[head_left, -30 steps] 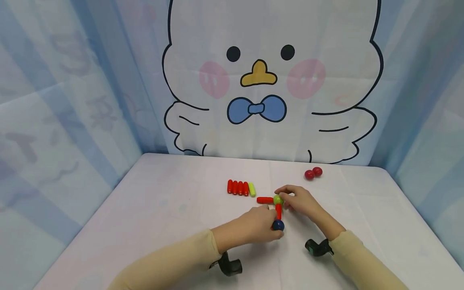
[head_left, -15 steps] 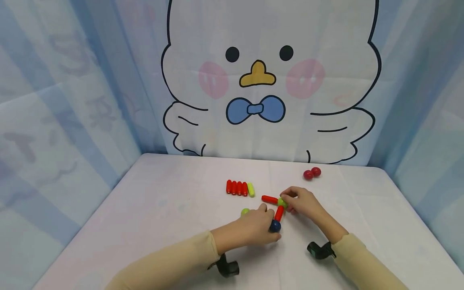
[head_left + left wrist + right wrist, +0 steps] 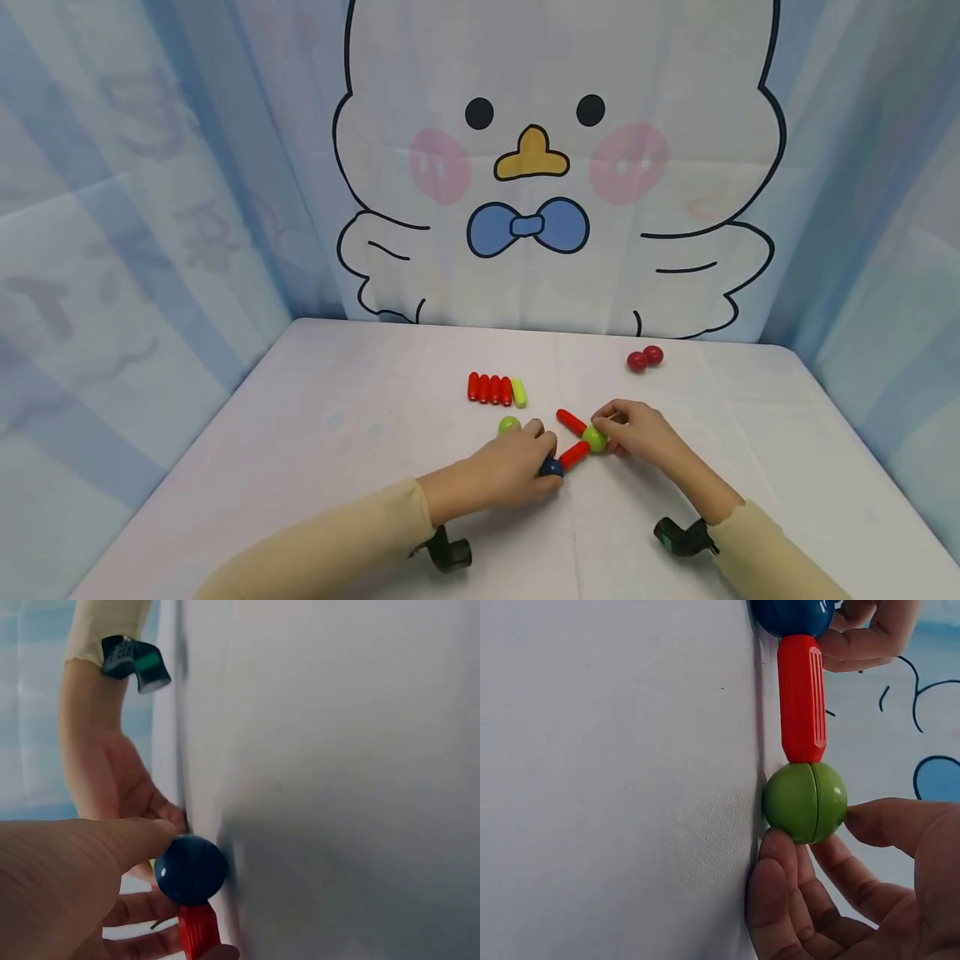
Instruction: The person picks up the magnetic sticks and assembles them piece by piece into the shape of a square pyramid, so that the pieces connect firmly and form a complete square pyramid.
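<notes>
Here, one red stick [image 3: 575, 455], on the tabletop [image 3: 360, 425] or just above it, I cannot tell which: lying between my two hands, long axis slanting rightward and away from the blue ball [image 3: 552, 467] to the green ball [image 3: 595, 439]. My right hand [image 3: 633, 435], nearer the green ball: fingers and thumb pinching it; my left hand [image 3: 504, 472]: fingers curled round the blue ball. Also, second red stick [image 3: 572, 422], meeting the green ball: free end pointing leftward and away from me.
</notes>
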A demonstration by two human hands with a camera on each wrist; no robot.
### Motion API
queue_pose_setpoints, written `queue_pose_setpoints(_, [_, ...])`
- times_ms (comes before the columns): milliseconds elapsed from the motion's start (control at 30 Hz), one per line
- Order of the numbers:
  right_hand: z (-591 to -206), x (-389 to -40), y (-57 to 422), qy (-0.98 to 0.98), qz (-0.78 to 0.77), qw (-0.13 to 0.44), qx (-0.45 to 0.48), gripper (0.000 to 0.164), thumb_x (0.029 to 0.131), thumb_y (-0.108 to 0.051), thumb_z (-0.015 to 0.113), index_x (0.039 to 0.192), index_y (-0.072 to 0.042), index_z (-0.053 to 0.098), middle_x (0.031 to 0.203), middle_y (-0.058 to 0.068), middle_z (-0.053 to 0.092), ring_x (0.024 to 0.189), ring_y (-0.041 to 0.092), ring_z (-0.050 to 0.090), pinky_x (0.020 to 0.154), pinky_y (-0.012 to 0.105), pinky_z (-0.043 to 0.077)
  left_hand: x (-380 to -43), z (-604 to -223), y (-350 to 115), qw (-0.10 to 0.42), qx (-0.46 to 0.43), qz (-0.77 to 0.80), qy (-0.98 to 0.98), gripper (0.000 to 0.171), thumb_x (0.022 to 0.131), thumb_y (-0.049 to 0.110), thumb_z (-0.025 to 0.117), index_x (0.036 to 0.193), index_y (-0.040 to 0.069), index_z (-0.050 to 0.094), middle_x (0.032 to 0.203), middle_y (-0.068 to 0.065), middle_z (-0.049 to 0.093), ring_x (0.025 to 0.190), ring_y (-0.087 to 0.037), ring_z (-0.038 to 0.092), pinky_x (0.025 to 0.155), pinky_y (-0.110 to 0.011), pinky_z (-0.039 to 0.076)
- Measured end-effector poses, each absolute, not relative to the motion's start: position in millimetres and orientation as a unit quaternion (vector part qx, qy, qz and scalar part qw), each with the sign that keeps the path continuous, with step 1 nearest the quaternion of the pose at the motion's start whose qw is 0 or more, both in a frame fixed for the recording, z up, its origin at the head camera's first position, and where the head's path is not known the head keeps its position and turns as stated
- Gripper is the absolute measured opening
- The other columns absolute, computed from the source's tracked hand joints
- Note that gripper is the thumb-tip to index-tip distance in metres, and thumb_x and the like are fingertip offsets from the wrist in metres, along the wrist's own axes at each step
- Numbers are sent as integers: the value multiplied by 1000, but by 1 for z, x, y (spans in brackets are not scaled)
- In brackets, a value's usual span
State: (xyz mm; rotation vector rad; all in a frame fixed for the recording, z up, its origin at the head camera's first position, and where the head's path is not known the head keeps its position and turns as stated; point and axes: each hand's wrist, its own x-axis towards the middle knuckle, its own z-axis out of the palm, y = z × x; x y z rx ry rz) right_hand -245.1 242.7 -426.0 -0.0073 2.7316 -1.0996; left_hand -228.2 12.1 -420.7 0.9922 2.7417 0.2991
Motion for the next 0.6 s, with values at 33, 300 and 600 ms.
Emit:
queue_pose_setpoints(33, [-426,-244,244,922,-375,101,-1,32,102,-24,64,120,2,65,95,10,67,68,17,61,67,27,53,-229,-421,10,104,343,101,928,38,94,43,75,119,16,63,109,1,57,84,-9,52,72,-17,50])
queue_pose_setpoints(300, [-423,-235,248,912,-392,121,9,32,102,-25,63,120,2,64,89,6,70,67,16,65,68,29,58,-237,-423,-1,106,384,103,912,32,96,37,74,118,16,63,114,1,57,92,-8,50,78,-16,48])
queue_pose_setpoints(600, [-425,-226,247,896,-415,154,23,29,103,-25,63,118,0,63,79,5,71,66,17,68,66,30,60,-243,-423,-17,110,427,94,893,31,95,31,72,121,18,61,117,6,55,106,-8,49,92,-19,50])
